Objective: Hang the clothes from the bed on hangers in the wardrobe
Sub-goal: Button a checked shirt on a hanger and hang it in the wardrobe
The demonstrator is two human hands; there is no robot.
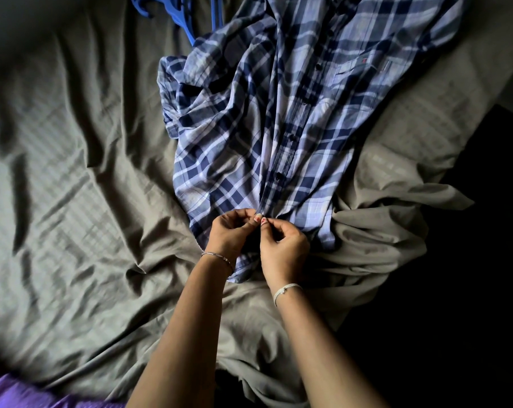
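A: Shirt position?

B: Plaid shirt [278, 119], blue and white, lies front up along the bed [72, 178], on the rumpled grey sheet. Collar end is far from the person, hem end near.

A: The grips?

B: Both are closed on the shirt. Left grip [230, 234] and right grip [283, 245] meet at the button strip [290, 142], low down by the hem, fingertips pinching the cloth from either side. The thumbs almost touch. Whether a button sits between them, I cannot tell.

A: So the shirt lies beyond the grips?

B: Mostly. The bulk stretches up and away from them, and only the hem [243, 269] runs under the wrists. Dark buttons [318, 66] line the strip above the pinch.

A: Anything else?

B: Blue hangers [184, 16] at the top edge, partly under the shirt's upper left side. Thin bracelet [218, 257] on the left wrist, pale band [287, 289] on the right. Purple cloth [11, 390] at the lower left corner.
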